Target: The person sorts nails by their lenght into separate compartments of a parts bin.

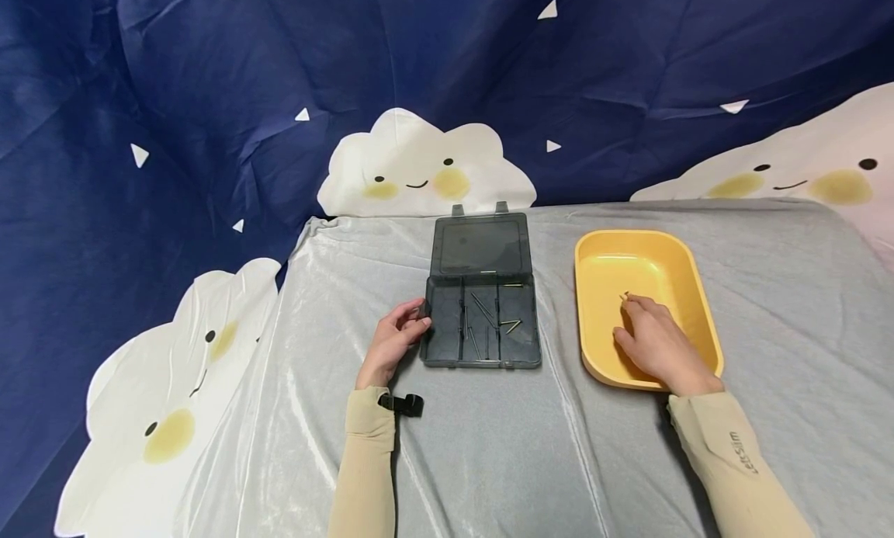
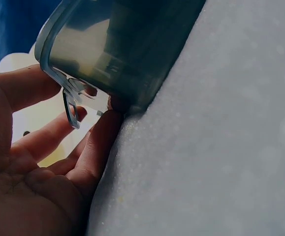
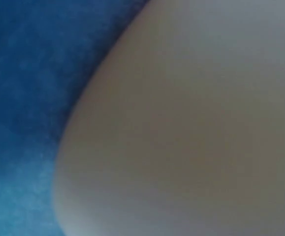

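Observation:
In the head view a dark see-through compartment box [image 1: 445,352] lies with its lid [image 1: 482,243] raised. Long dark screws [image 1: 482,309] lie in its middle compartment, and brass-coloured screws [image 1: 513,324] in the right one. My left hand [image 1: 393,338] touches the box's left wall with loosely extended fingers; the left wrist view shows fingertips against a box corner beside a clear latch [image 2: 71,108]. Inside a yellow tray [image 1: 594,352] is my right hand [image 1: 656,340], thumb apart from its forefinger. Its fingertips touch a small brownish piece [image 1: 624,296], too small to identify. The right wrist view is blurred.
A grey cloth [image 1: 475,445] covers the table. Behind it hangs a dark blue curtain [image 1: 244,57] with white clouds. A black strap [image 1: 401,404] sits at my left wrist. The tray stands to the right of the box, with a strip of cloth between them.

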{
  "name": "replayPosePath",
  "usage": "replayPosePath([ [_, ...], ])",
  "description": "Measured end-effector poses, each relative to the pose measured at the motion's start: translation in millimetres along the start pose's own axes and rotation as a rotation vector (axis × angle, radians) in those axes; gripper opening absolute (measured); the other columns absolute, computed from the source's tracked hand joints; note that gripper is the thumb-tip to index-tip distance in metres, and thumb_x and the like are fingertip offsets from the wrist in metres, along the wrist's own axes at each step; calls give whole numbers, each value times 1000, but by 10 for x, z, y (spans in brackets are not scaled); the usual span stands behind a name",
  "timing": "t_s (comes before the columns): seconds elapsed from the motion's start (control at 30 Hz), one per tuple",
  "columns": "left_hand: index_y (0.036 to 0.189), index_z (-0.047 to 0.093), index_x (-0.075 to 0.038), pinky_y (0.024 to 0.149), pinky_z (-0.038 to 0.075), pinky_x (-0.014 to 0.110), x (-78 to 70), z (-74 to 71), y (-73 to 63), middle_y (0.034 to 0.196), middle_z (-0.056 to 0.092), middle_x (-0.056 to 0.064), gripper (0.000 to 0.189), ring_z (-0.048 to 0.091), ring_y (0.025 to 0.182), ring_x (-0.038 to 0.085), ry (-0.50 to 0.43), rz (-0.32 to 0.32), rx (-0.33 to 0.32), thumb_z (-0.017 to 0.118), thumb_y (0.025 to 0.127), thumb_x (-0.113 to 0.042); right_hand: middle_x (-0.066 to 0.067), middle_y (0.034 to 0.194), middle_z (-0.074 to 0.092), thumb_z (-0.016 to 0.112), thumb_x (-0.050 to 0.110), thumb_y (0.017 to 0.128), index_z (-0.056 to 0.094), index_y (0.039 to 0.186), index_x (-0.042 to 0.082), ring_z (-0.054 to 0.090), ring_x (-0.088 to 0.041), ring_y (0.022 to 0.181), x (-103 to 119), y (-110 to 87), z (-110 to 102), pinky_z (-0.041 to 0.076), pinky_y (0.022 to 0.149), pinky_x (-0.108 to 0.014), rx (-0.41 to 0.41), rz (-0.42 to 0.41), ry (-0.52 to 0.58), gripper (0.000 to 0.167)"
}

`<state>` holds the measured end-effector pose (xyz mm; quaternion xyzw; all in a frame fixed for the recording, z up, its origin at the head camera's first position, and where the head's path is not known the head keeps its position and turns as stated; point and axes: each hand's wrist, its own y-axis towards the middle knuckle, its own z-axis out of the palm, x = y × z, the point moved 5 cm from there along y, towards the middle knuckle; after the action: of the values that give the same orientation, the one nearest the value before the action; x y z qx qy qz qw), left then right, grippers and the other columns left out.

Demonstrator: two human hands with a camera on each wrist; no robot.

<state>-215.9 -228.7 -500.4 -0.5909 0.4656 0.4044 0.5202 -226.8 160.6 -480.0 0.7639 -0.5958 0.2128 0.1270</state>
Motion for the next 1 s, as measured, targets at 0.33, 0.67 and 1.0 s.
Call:
replayPosePath([
  [0.33,138,51,-1,77,49,18,-9,3,-7,130,55,23,50,57,92,2,1,0,2,65,90,-6,-32,112,55,55,1,88,59,114,-14,51,-48,103,-4,-4,-39,41,91,-58,-114,-22,8,31],
  [0.67,138,51,-1,76,49,18,-11,6,-12,129,55,23,50,58,90,2,-8,-2,-1,65,90,-6,-23,90,65,51,-4,82,64,93,-6,59,-38,82,-22,13,-44,47,76,-52,-102,2,-1,18],
  [1.0,138,50,0,77,49,18,-17,10,-16,130,55,25,50,58,91,2,-12,-2,5,65,90,-6,-15,81,64,54,0,81,63,94,-5,56,-31,76,-49,5,-54,45,71,-44,0,58,25,16],
])
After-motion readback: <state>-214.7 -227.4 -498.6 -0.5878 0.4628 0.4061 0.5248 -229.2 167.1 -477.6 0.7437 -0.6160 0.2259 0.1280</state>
